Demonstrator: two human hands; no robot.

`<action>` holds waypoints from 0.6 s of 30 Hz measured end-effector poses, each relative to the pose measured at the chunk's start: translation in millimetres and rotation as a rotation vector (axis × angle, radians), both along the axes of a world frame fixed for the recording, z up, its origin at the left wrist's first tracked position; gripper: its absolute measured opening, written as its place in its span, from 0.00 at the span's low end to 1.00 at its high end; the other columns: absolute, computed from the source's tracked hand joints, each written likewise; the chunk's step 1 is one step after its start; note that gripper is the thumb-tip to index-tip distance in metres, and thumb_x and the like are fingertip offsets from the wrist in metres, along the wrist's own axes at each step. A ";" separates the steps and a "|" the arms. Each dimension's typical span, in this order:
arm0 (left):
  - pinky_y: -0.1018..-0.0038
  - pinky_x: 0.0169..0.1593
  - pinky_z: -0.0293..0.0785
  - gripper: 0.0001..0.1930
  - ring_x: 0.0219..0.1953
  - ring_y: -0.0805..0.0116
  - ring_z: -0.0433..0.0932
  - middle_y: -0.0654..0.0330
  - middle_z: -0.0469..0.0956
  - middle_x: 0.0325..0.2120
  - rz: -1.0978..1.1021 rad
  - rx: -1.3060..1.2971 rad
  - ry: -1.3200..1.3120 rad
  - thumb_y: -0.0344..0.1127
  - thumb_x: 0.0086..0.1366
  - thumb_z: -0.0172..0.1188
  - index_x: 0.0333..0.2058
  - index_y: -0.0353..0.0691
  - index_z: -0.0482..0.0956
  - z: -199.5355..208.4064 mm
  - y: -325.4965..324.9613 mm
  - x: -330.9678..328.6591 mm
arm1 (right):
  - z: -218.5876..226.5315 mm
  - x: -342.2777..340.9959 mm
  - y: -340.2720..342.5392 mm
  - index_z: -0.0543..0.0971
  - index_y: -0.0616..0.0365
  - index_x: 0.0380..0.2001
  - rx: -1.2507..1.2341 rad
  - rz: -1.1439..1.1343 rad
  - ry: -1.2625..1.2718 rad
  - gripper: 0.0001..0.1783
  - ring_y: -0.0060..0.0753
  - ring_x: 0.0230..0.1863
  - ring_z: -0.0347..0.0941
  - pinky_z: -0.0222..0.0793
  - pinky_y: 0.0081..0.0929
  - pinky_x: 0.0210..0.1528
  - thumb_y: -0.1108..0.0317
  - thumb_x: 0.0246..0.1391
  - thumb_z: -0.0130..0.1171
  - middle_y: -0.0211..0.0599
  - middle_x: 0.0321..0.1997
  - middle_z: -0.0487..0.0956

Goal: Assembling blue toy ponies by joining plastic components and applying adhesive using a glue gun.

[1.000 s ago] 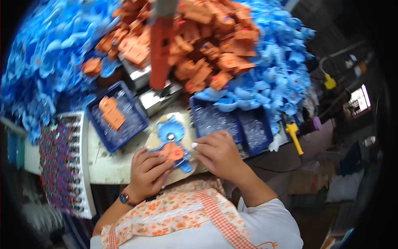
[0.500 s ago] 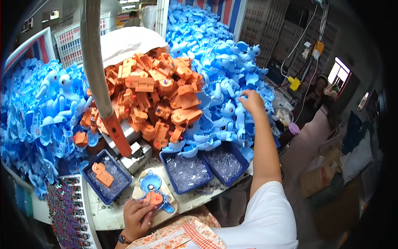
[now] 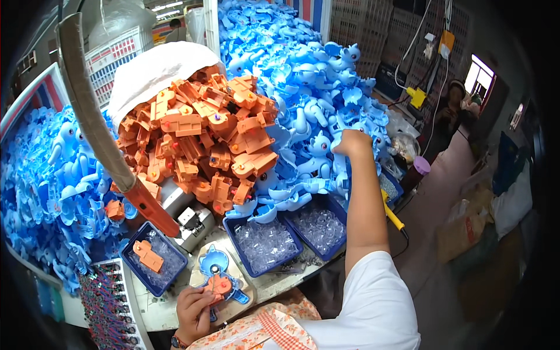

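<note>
My left hand (image 3: pixel 195 310) is closed with its fingertips on an orange plastic housing (image 3: pixel 219 285). That housing lies over a blue toy shell half (image 3: pixel 215 261) on a pale wooden work block (image 3: pixel 249 287). My right arm stretches out to the blue heap, where my right hand (image 3: pixel 353 142) has its fingers curled in against the blue pieces. What those fingers grip, if anything, is hidden. Close by that hand is a blue animal figure (image 3: pixel 315 153) with a head and round eyes.
Orange housings (image 3: pixel 192 134) spill from a white sack (image 3: pixel 157 70). Blue shells (image 3: pixel 58 186) heap up at the left. Navy trays (image 3: pixel 265 245) hold small clear parts, and one (image 3: pixel 153 258) also holds an orange housing. A metal post (image 3: pixel 96 111) and a yellow-handled tool (image 3: pixel 394 218) stand nearby.
My right hand's fingers have drawn in at the blue heap; a gap showed between them before. The view has shifted, and the yellow-handled tool beside my right forearm is now visible.
</note>
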State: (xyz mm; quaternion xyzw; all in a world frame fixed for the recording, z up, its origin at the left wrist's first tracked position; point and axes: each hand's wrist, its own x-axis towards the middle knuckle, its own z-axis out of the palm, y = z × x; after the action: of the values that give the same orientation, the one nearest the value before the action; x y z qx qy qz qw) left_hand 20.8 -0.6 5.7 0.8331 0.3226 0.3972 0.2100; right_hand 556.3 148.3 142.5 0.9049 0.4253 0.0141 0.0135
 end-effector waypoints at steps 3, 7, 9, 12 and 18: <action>0.57 0.52 0.71 0.11 0.44 0.51 0.77 0.54 0.82 0.36 -0.009 0.004 0.011 0.23 0.55 0.57 0.37 0.35 0.83 4.8 3.5 1.5 | -14.2 3.3 -4.4 0.79 0.53 0.52 0.037 -0.019 0.047 0.36 0.47 0.49 0.80 0.74 0.41 0.53 0.48 0.38 0.71 0.45 0.49 0.83; 0.59 0.50 0.71 0.10 0.44 0.51 0.76 0.53 0.81 0.34 -0.014 -0.016 0.038 0.25 0.57 0.58 0.38 0.35 0.83 13.8 6.0 3.6 | -34.7 31.9 -21.2 0.79 0.57 0.53 0.549 -0.033 0.329 0.31 0.46 0.49 0.80 0.74 0.36 0.52 0.55 0.44 0.70 0.47 0.48 0.83; 0.59 0.50 0.71 0.10 0.44 0.51 0.76 0.53 0.81 0.33 -0.023 -0.013 0.053 0.25 0.57 0.58 0.38 0.35 0.83 15.7 4.9 2.4 | -41.5 40.9 -23.7 0.79 0.61 0.51 0.813 0.064 0.522 0.29 0.36 0.38 0.81 0.75 0.31 0.41 0.60 0.46 0.71 0.44 0.38 0.83; 0.59 0.50 0.71 0.11 0.44 0.51 0.76 0.53 0.80 0.35 -0.031 0.020 0.063 0.25 0.58 0.58 0.40 0.35 0.83 19.8 2.0 -0.6 | -33.8 21.1 -43.7 0.79 0.62 0.50 1.105 0.252 0.786 0.18 0.16 0.28 0.71 0.67 0.19 0.32 0.72 0.55 0.65 0.24 0.30 0.78; 0.60 0.51 0.74 0.15 0.48 0.52 0.77 0.50 0.80 0.41 -0.038 -0.305 -0.187 0.36 0.66 0.55 0.47 0.35 0.80 24.8 4.8 -8.1 | 23.2 -146.8 -116.4 0.79 0.57 0.42 0.962 1.172 0.253 0.13 0.26 0.33 0.75 0.71 0.27 0.37 0.76 0.52 0.62 0.28 0.33 0.79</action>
State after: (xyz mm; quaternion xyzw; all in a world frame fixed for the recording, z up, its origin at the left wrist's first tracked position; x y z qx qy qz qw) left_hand 12.8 4.2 30.5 0.7569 0.3425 0.4154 0.3705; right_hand 409.5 31.9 165.7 0.4325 0.7808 0.0987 -0.4398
